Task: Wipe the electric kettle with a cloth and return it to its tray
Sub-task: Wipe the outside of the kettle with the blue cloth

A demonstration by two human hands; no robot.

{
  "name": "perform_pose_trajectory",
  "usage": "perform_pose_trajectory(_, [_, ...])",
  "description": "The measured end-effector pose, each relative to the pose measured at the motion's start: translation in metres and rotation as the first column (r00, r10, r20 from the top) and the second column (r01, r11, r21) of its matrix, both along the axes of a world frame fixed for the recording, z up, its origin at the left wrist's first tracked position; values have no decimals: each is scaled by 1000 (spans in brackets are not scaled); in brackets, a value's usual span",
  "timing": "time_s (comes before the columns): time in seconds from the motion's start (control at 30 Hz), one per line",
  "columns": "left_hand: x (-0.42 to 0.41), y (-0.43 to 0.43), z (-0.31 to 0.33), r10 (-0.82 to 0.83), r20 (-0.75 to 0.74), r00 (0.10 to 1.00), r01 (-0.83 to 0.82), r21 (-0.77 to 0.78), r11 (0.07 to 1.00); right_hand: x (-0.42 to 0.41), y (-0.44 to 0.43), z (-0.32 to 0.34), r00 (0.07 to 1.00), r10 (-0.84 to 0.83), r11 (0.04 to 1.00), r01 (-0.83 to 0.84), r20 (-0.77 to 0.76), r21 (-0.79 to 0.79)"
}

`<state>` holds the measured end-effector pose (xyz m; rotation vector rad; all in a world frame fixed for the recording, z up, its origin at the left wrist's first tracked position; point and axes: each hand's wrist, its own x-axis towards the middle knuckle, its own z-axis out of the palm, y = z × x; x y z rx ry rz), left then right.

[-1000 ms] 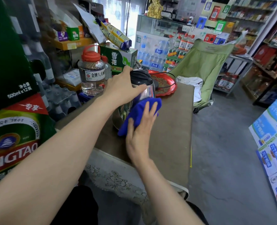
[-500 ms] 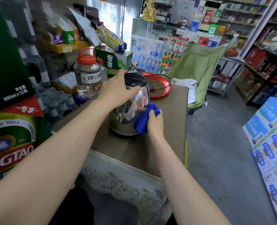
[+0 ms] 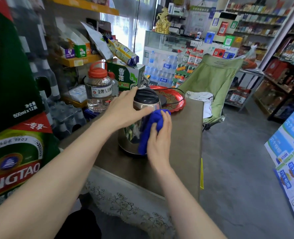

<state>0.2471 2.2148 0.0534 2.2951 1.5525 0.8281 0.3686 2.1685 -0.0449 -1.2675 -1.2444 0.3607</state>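
A shiny steel electric kettle (image 3: pixel 130 135) with a black lid (image 3: pixel 145 96) stands on the brown table (image 3: pixel 182 145). My left hand (image 3: pixel 125 111) wraps around its upper body just under the lid. My right hand (image 3: pixel 159 137) presses a bunched blue cloth (image 3: pixel 151 123) against the kettle's right side. Behind the kettle, at the table's far end, lies a round red tray (image 3: pixel 177 104) holding the black kettle base, and a black cord loops over it.
A clear jug with a red cap (image 3: pixel 98 90) stands left of the kettle, next to a green beer carton (image 3: pixel 125 75). Stacked beer boxes (image 3: pixel 13 118) fill the left. A green folding chair (image 3: pixel 213 81) sits beyond the table. Blue-white cartons (image 3: pixel 291 152) stand at right.
My right hand has dragged the blue cloth down and back up along the kettle's right side. My left hand has kept its hold near the lid.
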Motion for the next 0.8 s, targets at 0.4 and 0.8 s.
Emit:
perform_pose_trajectory(0.4, [-8,23,8,-114,-127,985,118,23,993,57,16,17,983,91,983,-114,-160,-144])
perform_pose_trajectory(0.8, [-12,25,5,-68,-190,979,98,155,983,13,3,19,996,-57,982,67,-63,175])
